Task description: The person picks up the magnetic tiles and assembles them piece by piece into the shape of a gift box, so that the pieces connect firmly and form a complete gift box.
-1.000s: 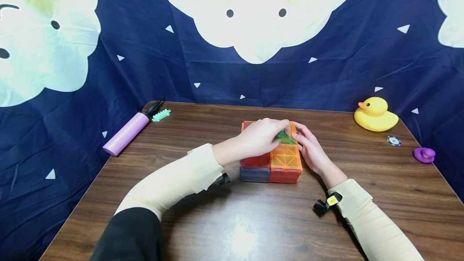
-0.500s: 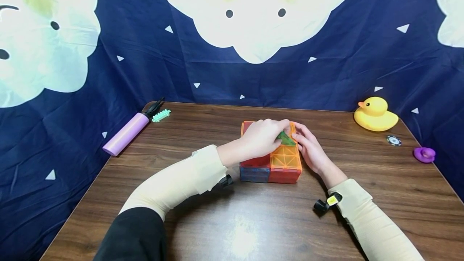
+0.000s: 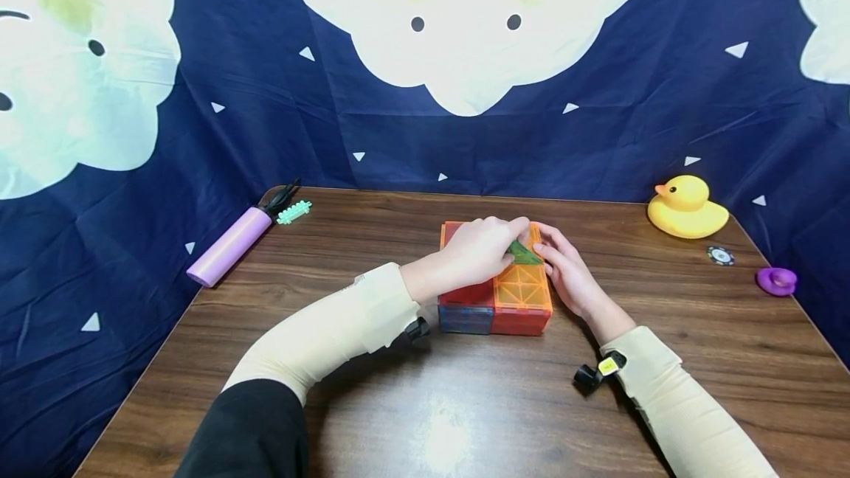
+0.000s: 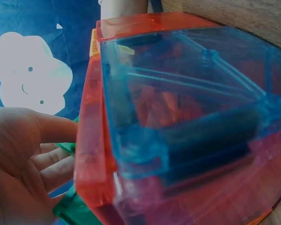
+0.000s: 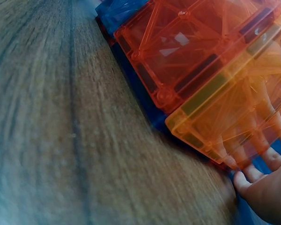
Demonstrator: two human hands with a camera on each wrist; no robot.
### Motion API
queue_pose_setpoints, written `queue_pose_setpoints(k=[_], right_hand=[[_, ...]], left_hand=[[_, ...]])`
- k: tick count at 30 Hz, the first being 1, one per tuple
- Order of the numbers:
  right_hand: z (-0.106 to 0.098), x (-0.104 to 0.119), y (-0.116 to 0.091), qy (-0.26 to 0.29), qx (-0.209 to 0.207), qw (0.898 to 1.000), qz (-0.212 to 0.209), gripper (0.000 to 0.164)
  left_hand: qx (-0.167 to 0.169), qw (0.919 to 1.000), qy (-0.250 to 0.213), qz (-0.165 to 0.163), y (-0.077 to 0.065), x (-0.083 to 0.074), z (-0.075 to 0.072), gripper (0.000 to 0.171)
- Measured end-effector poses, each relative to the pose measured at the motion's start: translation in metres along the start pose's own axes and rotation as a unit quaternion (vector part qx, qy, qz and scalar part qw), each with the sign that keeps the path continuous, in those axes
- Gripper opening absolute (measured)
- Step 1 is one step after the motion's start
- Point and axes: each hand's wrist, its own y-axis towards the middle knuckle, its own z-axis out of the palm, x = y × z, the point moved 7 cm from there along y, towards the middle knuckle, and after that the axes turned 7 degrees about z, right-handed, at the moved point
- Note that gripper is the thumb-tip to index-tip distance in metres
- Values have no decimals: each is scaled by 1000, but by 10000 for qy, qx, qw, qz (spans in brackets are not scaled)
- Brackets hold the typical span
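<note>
A low box built of translucent magnetic tiles (image 3: 521, 288), orange and red on top with blue and red on the front, stands mid-table. Over its top, my left hand (image 3: 474, 253) pinches a green magnetic tile (image 3: 527, 253), tilted up near the back right. Two green parts (image 4: 75, 208) show beside those fingers in the left wrist view. My right hand (image 3: 574, 275) lies along the box's right side, thumb at the upper edge. In the right wrist view its extended fingers (image 5: 274, 159) show through an orange tile (image 5: 210, 126).
A lilac cylinder with a black end (image 3: 229, 246) and a mint-green toothed piece (image 3: 294, 212) lie at the back left. At the right are a yellow rubber duck (image 3: 687, 209), a patterned round chip (image 3: 720, 255) and a small purple duck (image 3: 777, 281). A dark blue cloth hangs behind.
My left forearm has shifted slightly to the right, while the left hand keeps its grip on the green tile. The right hand and the box stay nearly in place.
</note>
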Motion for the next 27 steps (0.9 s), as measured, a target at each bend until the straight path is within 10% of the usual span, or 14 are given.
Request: queue_pose_setpoints(k=[14,27], right_hand=[[0,0,0,-46,13,10000,48,52],[0,-1,2,-8,-92,9999,89,50]], left_hand=[[-140,9998,-113,55,-3,9,-5,26],[-645,9743,-2158,11,-17,72,-21,29]])
